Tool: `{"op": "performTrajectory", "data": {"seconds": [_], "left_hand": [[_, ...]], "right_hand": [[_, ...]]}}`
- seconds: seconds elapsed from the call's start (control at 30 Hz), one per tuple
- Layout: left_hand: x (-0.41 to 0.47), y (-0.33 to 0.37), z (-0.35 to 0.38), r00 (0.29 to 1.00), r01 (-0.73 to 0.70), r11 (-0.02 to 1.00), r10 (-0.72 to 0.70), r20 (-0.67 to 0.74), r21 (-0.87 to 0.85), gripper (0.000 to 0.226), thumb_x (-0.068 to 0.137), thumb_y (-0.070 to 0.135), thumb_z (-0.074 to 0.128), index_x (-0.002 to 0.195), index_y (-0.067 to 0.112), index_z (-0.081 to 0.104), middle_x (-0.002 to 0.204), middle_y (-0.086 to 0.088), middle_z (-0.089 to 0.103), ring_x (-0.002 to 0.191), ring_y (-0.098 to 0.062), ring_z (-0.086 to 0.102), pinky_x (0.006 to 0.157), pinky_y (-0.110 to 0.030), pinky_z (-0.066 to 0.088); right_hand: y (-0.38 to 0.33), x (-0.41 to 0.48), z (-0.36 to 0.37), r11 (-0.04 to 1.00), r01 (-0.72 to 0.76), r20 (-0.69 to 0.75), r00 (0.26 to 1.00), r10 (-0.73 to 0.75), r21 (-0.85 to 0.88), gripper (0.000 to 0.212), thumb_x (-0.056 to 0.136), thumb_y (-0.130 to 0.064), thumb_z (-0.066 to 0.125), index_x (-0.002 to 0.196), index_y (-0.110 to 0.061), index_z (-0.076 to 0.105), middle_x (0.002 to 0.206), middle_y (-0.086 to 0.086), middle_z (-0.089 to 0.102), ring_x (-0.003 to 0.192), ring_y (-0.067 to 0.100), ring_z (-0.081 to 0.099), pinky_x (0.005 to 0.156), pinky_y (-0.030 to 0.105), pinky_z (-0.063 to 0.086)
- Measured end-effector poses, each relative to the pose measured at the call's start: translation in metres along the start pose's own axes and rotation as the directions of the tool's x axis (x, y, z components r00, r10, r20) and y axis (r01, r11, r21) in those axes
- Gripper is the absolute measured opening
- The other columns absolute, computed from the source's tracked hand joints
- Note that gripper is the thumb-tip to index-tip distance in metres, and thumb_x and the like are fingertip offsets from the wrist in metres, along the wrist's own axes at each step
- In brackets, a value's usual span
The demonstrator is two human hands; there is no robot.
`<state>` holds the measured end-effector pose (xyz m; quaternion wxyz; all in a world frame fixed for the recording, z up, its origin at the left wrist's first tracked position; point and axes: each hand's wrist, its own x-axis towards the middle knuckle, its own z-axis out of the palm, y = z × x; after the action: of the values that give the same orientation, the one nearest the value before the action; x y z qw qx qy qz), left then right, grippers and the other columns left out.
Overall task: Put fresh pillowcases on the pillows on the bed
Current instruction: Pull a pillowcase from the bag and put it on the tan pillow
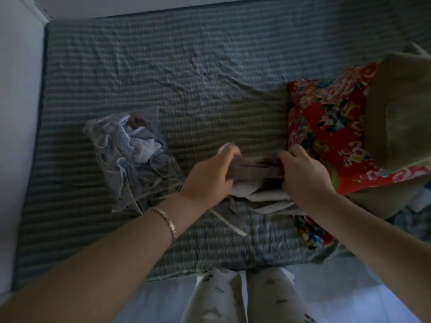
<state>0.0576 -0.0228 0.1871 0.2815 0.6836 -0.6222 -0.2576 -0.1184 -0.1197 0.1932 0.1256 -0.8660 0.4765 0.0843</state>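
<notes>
- The left hand [210,176] had its grip closed on the left end of a grey pillowcase [256,183], with the fingers curled over the top of the bunched cloth.
- The right hand [305,176] had its grip closed on the right end of the pillowcase, with the fingertips pressed down into its folds.
- The pillowcase ran between the two hands, gathered into thick folds. Its lower layers lay on the bed [210,66], and motion blur hid the finer detail.
- A thin bracelet [166,221] sat on the left wrist, on the person's side of the pillowcase.
- A pale strip of cloth [231,223] trailed from under the pillowcase toward the near edge of the bed.
- The wrinkled, striped grey-green sheet of the bed spread out beneath the pillowcase and well beyond it on the far side.
- To the left of the pillowcase, near it but apart, lay a crumpled blue-grey heap of fabric [135,166] with white edging.
- Just to the right of the pillowcase, and reaching behind the right hand, lay a red floral cloth [326,122]. I could not tell whether it covered a pillow.
- Farther right of the pillowcase, an olive pillow [401,113] rested over the right edge of the red floral cloth.
- On the near side of the pillowcase, past the bed's edge, stood two legs in pale patterned trousers [217,299] on a pale floor [349,287].
- Far to the left of the pillowcase rose a white wall [16,113].
</notes>
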Motion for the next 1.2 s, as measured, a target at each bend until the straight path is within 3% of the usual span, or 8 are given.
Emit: {"op": "performTrajectory", "data": {"seconds": [0.13, 0.3, 0.47, 0.63, 0.77, 0.87, 1.0, 1.2], "left_hand": [[-0.003, -0.015, -0.006, 0.964, -0.081, 0.886, -0.048, 0.263, 0.457, 0.066, 0.091, 0.015, 0.049, 0.148, 0.024, 0.016, 0.114, -0.012, 0.052, 0.075, -0.025, 0.054, 0.059, -0.033, 0.04], [-0.007, -0.03, -0.017, 0.935, -0.254, 0.83, 0.079, 0.347, 0.496, 0.091, 0.085, -0.008, 0.051, 0.135, 0.046, -0.004, 0.155, -0.013, -0.001, 0.12, -0.035, 0.039, 0.068, -0.041, 0.053], [0.005, -0.029, -0.02, 0.796, -0.463, 0.673, 0.03, 0.604, 0.577, 0.085, 0.095, 0.006, 0.039, 0.134, 0.059, -0.015, 0.142, -0.009, -0.041, 0.126, -0.036, 0.038, 0.067, -0.032, 0.05], [0.033, -0.018, -0.018, 0.837, -0.03, 0.714, -0.365, 0.408, 0.7, 0.053, 0.091, 0.012, 0.047, 0.139, 0.026, 0.029, 0.155, -0.013, -0.013, 0.066, -0.025, 0.047, 0.053, -0.031, 0.033], [0.044, 0.004, -0.003, 0.85, 0.242, 0.843, -0.422, 0.314, 0.48, 0.064, 0.088, 0.019, 0.055, 0.141, 0.013, 0.019, 0.152, -0.017, 0.007, 0.086, -0.032, 0.056, 0.062, -0.033, 0.034], [0.046, 0.02, 0.009, 0.898, 0.261, 0.901, -0.358, 0.255, 0.346, 0.057, 0.086, 0.014, 0.05, 0.136, 0.009, 0.023, 0.141, -0.016, 0.028, 0.102, -0.033, 0.053, 0.07, -0.03, 0.033], [0.048, 0.012, 0.008, 0.936, 0.221, 0.907, -0.3, 0.182, 0.36, 0.054, 0.089, 0.009, 0.046, 0.138, 0.01, 0.024, 0.131, -0.017, 0.043, 0.1, -0.033, 0.054, 0.069, -0.03, 0.034], [0.064, -0.022, -0.01, 0.894, 0.449, 0.887, -0.443, -0.075, 0.109, 0.057, 0.085, 0.004, 0.052, 0.136, 0.015, 0.028, 0.099, -0.005, 0.053, 0.083, -0.025, 0.054, 0.055, -0.016, 0.033]], "right_hand": [[0.033, 0.009, 0.015, 0.919, -0.248, 0.016, 0.967, 0.255, 0.307, 0.042, 0.086, 0.002, 0.042, 0.126, -0.01, 0.05, 0.117, 0.011, 0.05, 0.103, 0.027, 0.048, 0.081, 0.034, 0.046], [0.024, 0.016, 0.024, 0.653, -0.216, 0.09, 0.971, 0.221, 0.726, 0.031, 0.088, 0.0, 0.041, 0.102, -0.025, 0.051, 0.088, -0.009, 0.054, 0.073, -0.001, 0.049, 0.052, 0.011, 0.038], [0.033, 0.019, 0.01, 0.908, 0.044, 0.03, 0.998, -0.063, 0.417, 0.036, 0.077, -0.011, 0.067, 0.109, -0.022, 0.054, 0.081, -0.011, 0.051, 0.083, 0.021, 0.057, 0.067, 0.025, 0.039], [0.045, 0.024, 0.003, 0.976, 0.184, 0.228, 0.961, -0.154, -0.117, 0.048, 0.087, -0.009, 0.051, 0.131, -0.024, 0.039, 0.118, 0.0, 0.045, 0.106, 0.021, 0.048, 0.074, 0.028, 0.04], [0.042, 0.021, 0.0, 0.998, -0.043, -0.144, 0.989, 0.035, -0.052, 0.065, 0.079, -0.009, 0.057, 0.14, -0.017, 0.035, 0.134, 0.019, 0.033, 0.121, 0.039, 0.029, 0.101, 0.052, 0.028], [0.005, 0.009, 0.018, 0.846, 0.518, -0.487, 0.776, -0.401, 0.129, 0.038, 0.079, -0.02, 0.055, 0.112, -0.003, 0.061, 0.108, 0.024, 0.058, 0.103, 0.038, 0.049, 0.094, 0.051, 0.038], [-0.023, 0.019, 0.065, 0.815, 0.552, 0.014, 0.827, -0.563, 0.176, 0.085, 0.065, -0.031, 0.077, 0.135, -0.001, 0.04, 0.131, 0.016, 0.05, 0.126, 0.033, 0.043, 0.115, 0.037, 0.014], [-0.041, 0.039, 0.124, 0.819, 0.474, 0.211, 0.808, -0.551, 0.324, 0.042, 0.082, -0.02, 0.061, 0.12, -0.004, 0.051, 0.108, 0.011, 0.063, 0.106, 0.027, 0.055, 0.106, 0.022, 0.017]]}}
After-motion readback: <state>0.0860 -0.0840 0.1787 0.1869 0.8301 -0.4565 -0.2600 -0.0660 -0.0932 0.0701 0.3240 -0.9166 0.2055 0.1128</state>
